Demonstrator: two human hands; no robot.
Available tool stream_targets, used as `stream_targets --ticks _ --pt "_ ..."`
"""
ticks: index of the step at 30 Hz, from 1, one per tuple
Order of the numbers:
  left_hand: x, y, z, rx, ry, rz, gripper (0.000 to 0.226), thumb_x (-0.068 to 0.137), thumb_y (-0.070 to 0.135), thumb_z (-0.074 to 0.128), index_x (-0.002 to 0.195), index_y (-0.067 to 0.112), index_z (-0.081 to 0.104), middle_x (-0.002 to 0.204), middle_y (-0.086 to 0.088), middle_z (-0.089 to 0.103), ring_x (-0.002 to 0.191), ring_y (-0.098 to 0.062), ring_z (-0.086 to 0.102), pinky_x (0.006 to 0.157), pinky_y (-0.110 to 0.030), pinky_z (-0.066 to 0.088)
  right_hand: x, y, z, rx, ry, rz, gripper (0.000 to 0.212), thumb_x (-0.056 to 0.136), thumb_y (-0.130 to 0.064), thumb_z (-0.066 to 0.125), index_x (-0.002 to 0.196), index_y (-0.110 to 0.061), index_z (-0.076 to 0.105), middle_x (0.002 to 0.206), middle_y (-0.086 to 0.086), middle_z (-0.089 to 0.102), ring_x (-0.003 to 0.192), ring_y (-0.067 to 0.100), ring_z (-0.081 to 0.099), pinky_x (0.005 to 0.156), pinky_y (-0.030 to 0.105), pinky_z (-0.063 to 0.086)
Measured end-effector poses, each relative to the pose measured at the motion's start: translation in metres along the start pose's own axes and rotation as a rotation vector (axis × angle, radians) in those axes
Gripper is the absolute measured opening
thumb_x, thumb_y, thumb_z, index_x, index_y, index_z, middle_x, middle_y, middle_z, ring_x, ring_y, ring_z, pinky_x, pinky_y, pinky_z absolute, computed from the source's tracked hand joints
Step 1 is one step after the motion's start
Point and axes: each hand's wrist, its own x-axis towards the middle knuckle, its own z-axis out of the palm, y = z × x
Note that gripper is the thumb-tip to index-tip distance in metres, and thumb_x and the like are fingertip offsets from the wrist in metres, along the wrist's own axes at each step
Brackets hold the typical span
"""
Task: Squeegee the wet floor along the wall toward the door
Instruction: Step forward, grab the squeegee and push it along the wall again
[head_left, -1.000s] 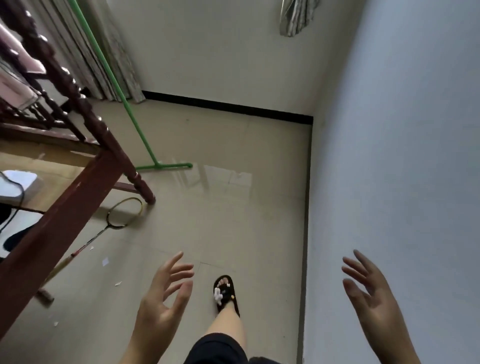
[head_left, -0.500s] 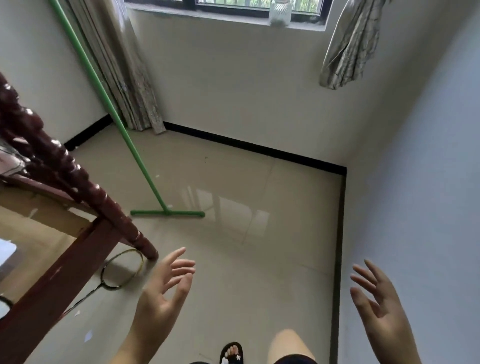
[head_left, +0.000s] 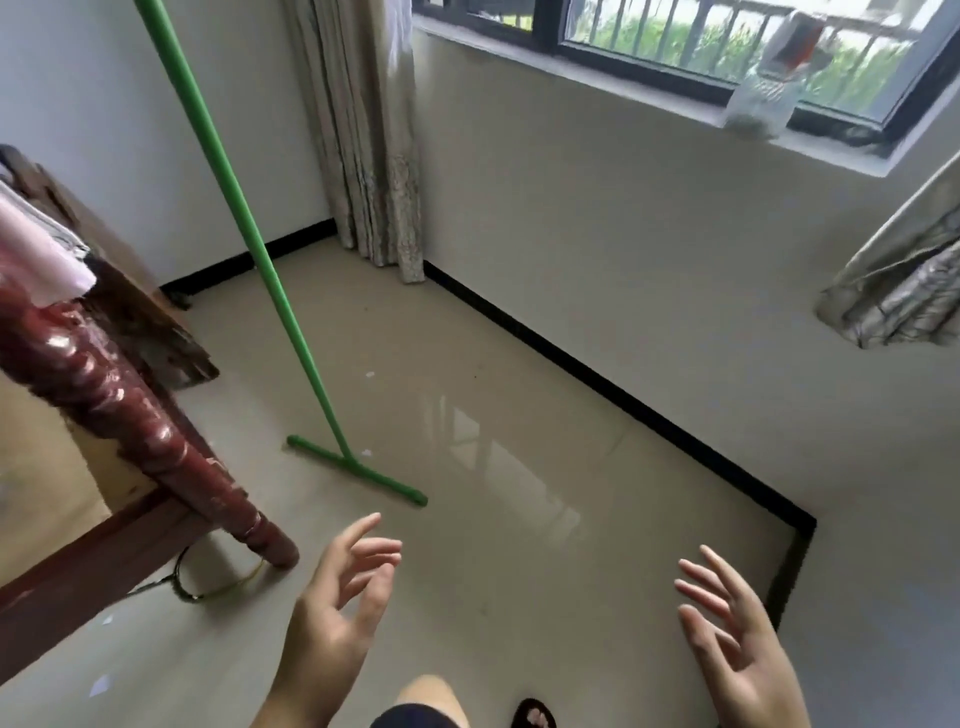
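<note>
We are seeing the long green plastic squeegee (head_left: 291, 306) standing on the glossy beige tiled floor (head_left: 519, 519) just right of the carved dark-red wooden bedpost (head_left: 130, 410). We are holding our left hand (head_left: 332, 618) and right hand (head_left: 743, 644) open and empty below the squeegee.

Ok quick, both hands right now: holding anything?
Left hand: open, empty, fingers spread; not on the green squeegee.
Right hand: open, empty, palm showing.
</note>
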Motion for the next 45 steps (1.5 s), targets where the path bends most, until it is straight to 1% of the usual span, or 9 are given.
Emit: stream_targets --ticks 11,19,24,27,30,33,37,42,45 --pt "0.202 -0.025 0.005 -0.019 0.328 -0.078 0.036 0.067 0.044 0.055 0.102 0.054 0.055 0.103 0.007 0.068 0.088 -0.011 0.067 0.083 -0.016 0.05 0.288 -0.011 0.112 0.028 -0.292 -0.13 0.05 0.071 -0.028 0.056 0.108 -0.059 0.049 0.111 -0.011 0.067 0.098 -0.001 0.063 0.077 0.007 0.048" --pt "0.356 0.011 -0.052 0.054 0.513 -0.064 0.037 0.068 0.048 0.057 0.105 0.047 0.054 0.106 0.004 0.065 0.091 -0.011 0.065 0.081 -0.011 0.048 0.46 -0.104 0.253 0.173 -0.563 -0.284 0.046 0.081 -0.032 0.058 0.125 -0.036 0.046 0.117 -0.024 0.058 0.104 0.0 0.06 0.082 0.007 0.046" --pt "0.408 0.019 -0.083 0.108 0.739 -0.108 0.039 0.069 0.047 0.055 0.108 0.043 0.054 0.095 -0.005 0.067 0.091 -0.011 0.064 0.081 -0.011 0.048 0.542 -0.152 0.353 0.221 -0.84 -0.413 0.045 0.081 -0.033 0.058 0.124 -0.04 0.045 0.118 -0.023 0.057 0.106 -0.001 0.059 0.083 0.008 0.045" --pt "0.44 0.022 -0.095 0.151 0.901 -0.156 0.04 0.072 0.041 0.055 0.11 0.034 0.048 0.097 -0.002 0.064 0.089 -0.006 0.062 0.079 -0.008 0.046 0.574 -0.186 0.417 0.248 -1.089 -0.493 0.048 0.076 -0.033 0.055 0.122 -0.043 0.045 0.118 -0.024 0.057 0.107 0.0 0.058 0.082 0.008 0.045" --pt "0.473 0.018 -0.094 0.164 1.029 -0.273 0.034 0.085 0.012 0.059 0.11 0.03 0.047 0.096 0.003 0.06 0.085 0.009 0.058 0.077 -0.004 0.043 0.593 -0.237 0.476 0.273 -1.358 -0.589 0.047 0.079 -0.039 0.057 0.125 -0.039 0.044 0.117 -0.018 0.06 0.11 0.001 0.057 0.084 0.011 0.046" --pt "0.505 0.016 -0.088 0.115 1.135 -0.391 0.037 0.085 0.002 0.056 0.121 0.01 0.048 0.098 0.0 0.058 0.083 0.008 0.057 0.078 -0.006 0.046 0.588 -0.292 0.518 0.302 -1.608 -0.73 0.049 0.081 -0.04 0.057 0.127 -0.037 0.041 0.124 -0.013 0.056 0.112 -0.001 0.054 0.088 0.015 0.046" --pt "0.528 0.019 -0.082 0.205 1.224 -0.477 0.028 0.084 0.021 0.059 0.112 0.017 0.054 0.108 -0.006 0.066 0.097 -0.014 0.063 0.087 -0.035 0.054 0.558 -0.339 0.551 0.237 -1.969 -0.974 0.059 0.081 -0.05 0.053 0.135 -0.033 0.034 0.126 -0.005 0.056 0.106 0.014 0.059 0.09 0.031 0.049" --pt "0.544 0.036 -0.063 0.155 1.277 -0.661 0.03 0.089 0.036 0.05 0.115 0.022 0.045 0.117 0.001 0.061 0.101 -0.012 0.057 0.07 -0.021 0.044 0.545 -0.348 0.561 0.283 -2.059 -1.012 0.022 0.088 -0.017 0.054 0.108 -0.025 0.051 0.09 -0.005 0.061 0.082 0.004 0.061 0.078 0.03 0.05" --pt "0.544 0.04 -0.045 0.15 1.364 -0.626 0.029 0.085 0.036 0.054 0.111 0.024 0.046 0.109 0.001 0.063 0.099 -0.015 0.06 0.082 -0.036 0.053 0.547 -0.348 0.546 0.293 -2.083 -1.073 0.018 0.086 -0.016 0.056 0.102 -0.025 0.054 0.09 -0.005 0.063 0.084 0.005 0.062 0.076 0.021 0.05"
